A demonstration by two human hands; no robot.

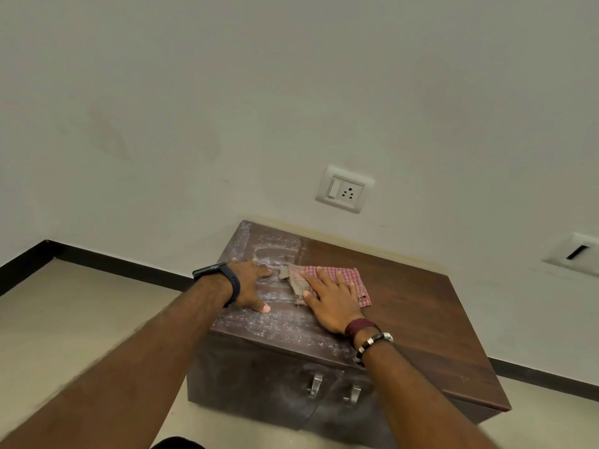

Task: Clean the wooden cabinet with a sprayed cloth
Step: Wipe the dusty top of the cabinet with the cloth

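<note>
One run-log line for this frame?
right hand flat on cloth | left hand braces cabinet top | left half dusty

A low dark-brown wooden cabinet [405, 306] stands against the wall, two metal handles [315, 385] on its front doors. The left part of its top is streaked with whitish dust; the right part looks clean and glossy. A red-and-white checked cloth [351, 280], crumpled and folded, lies flat on the cabinet top, near its middle.

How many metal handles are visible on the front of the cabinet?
2: left handle and right handle, side by side below the right hand. The arm may hide others.
</note>
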